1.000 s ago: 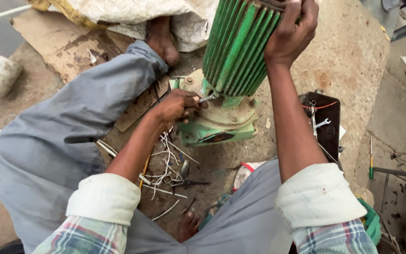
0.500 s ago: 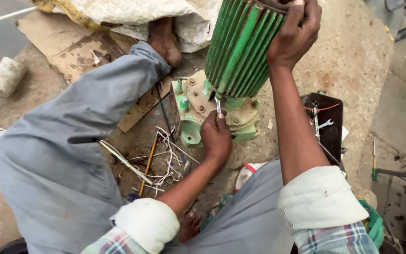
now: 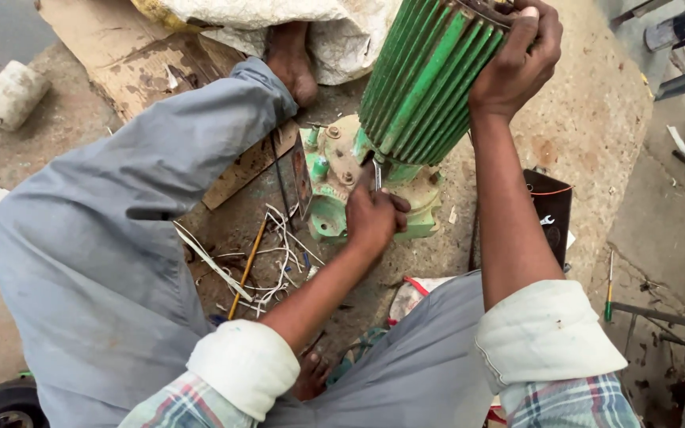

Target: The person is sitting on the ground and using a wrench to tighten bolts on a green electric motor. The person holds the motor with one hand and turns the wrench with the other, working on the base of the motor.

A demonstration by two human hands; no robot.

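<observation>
Dirt floor; left grip (image 3: 373, 215) closed on metal tool (image 3: 376, 174); right grip (image 3: 515, 59) clasps green motor (image 3: 426, 79).

Hands (image 3: 373, 215) on green motor (image 3: 426, 79)

Motor casing (image 3: 426, 79) – ribbed green-painted metal, matt; sack (image 3: 319, 32) – coarse woven.

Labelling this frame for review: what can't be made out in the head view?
- Tool tip: the left hand grips a thin metal tool; its handle is hidden in the fist, its tip too small to identify.
- Green finned motor housing: top cut off by the upper edge and covered by the right hand.
- Dark tray: partly behind the right forearm.
</observation>
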